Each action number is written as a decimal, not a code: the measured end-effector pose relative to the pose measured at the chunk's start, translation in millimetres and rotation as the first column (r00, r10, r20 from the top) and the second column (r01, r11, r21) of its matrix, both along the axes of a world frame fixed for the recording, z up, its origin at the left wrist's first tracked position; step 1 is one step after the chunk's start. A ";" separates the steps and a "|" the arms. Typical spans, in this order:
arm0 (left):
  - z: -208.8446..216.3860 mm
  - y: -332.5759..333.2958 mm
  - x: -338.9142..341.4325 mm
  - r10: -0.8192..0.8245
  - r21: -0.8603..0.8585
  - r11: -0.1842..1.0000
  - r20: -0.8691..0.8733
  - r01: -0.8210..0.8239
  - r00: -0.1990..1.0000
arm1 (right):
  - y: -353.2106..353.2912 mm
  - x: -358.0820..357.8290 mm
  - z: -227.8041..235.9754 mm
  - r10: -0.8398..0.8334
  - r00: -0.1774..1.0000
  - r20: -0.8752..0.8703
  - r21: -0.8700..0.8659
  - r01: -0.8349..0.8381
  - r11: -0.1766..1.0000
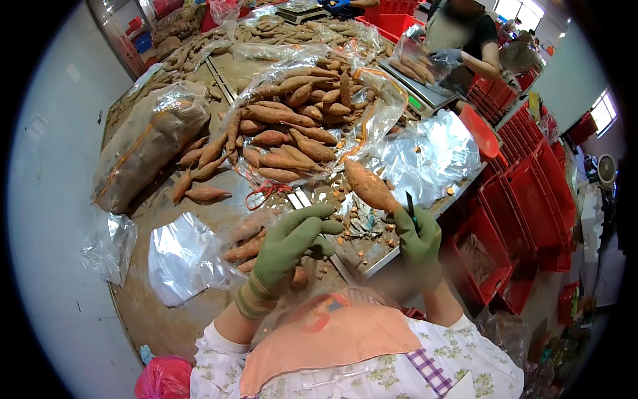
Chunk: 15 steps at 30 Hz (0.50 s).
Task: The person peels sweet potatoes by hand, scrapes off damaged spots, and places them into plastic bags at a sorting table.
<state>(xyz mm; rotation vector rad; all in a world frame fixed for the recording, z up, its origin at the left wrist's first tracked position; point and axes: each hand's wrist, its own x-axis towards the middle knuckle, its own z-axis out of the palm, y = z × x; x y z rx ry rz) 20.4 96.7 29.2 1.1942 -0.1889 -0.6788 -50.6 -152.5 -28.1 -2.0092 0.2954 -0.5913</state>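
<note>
My right hand (420,241), in a green glove, grips the lower end of a sweet potato (367,186) that points up and to the left. A small knife (410,205) with a dark blade stands up between the same hand's fingers. My left hand (292,241), gloved in green with a striped cuff, is open with its fingers apart and holds nothing. Below and beside it, sweet potatoes (244,247) lie in a clear bag, partly hidden by the hand. A large heap of sweet potatoes (286,126) spills from an opened plastic sack in front of me.
At the left lies a full clear sack (149,139). Flat plastic bags (183,256) are on the near left table, and more bags (432,156) at the right. A co-worker (472,40) handles a bagged load on a scale (419,83). Red crates (531,193) stand at the right.
</note>
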 end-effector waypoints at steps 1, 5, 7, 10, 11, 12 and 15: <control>-0.4 -5.3 -2.4 -0.010 0.004 1.000 -0.029 0.010 1.000 | -0.4 -6.1 -2.1 -0.012 0.998 0.058 -0.077 0.016 0.997; -6.5 -25.8 0.0 -0.021 -0.046 0.999 -0.090 0.017 0.996 | 8.7 -14.9 19.5 0.178 0.963 0.200 -0.248 -0.126 0.961; -20.8 -32.3 4.7 -0.034 -0.118 0.993 -0.120 0.020 0.992 | 8.4 -17.5 16.4 0.313 0.918 0.244 -0.342 -0.221 0.913; -32.2 -35.1 7.1 0.018 -0.139 0.990 0.010 -0.017 1.000 | 13.7 -17.7 20.0 0.380 0.923 0.058 -0.281 -0.350 0.894; -45.1 -33.0 4.5 0.037 -0.123 0.992 0.173 -0.016 0.984 | 17.9 -19.1 17.1 0.366 0.929 0.060 -0.195 -0.349 0.917; -55.3 -32.9 3.5 0.066 -0.111 0.993 0.330 -0.030 0.942 | 18.2 -18.0 16.5 0.392 0.919 0.037 -0.213 -0.376 0.902; -69.5 -23.4 7.9 0.011 0.044 0.999 0.291 -0.025 0.957 | 17.9 -17.1 18.9 0.455 0.889 -0.045 -0.296 -0.447 0.844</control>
